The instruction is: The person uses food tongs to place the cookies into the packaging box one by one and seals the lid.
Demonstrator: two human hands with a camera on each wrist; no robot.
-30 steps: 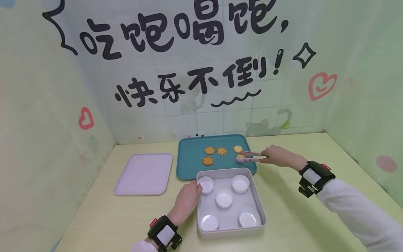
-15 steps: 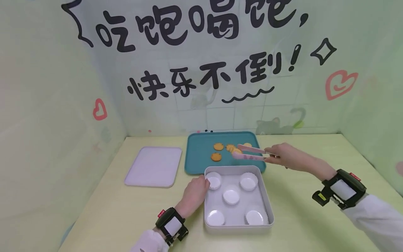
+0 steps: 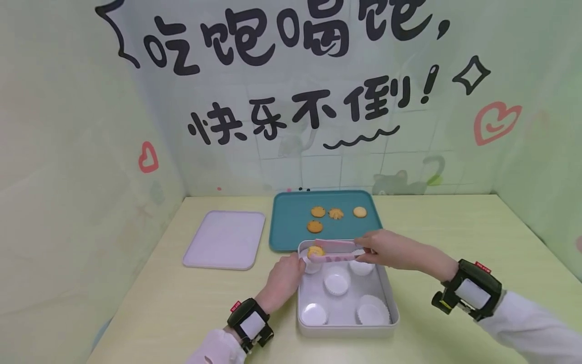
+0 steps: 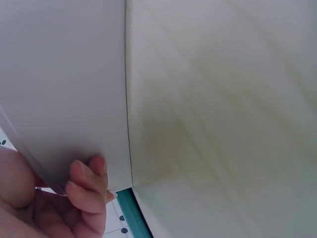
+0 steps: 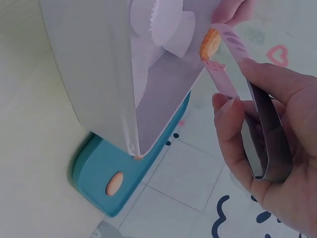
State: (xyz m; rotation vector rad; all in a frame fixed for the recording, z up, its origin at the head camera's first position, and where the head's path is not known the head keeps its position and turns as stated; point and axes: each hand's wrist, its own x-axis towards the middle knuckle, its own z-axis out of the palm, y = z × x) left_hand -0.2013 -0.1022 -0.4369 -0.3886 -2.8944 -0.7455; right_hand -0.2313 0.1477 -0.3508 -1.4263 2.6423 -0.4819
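My right hand grips a pair of pink-tipped tongs, metal at the bend in the right wrist view. Between the tong tips is a golden ridged cookie, over the box's far-left paper cup. The white rectangular box has several white fluted cups inside, one at its centre. My left hand holds the box by its left wall near the far corner; in the left wrist view its fingers bend against the outer wall.
Behind the box lies a teal tray with several cookies, including a flower-shaped cookie and a pale round cookie. A flat lilac tray sits to the left. A printed wall covering rises behind the table.
The tongs have lifted the ridged cookie from the teal tray and carried it forward and left, over the box. My left hand stays on the box wall. The head view has shifted slightly.
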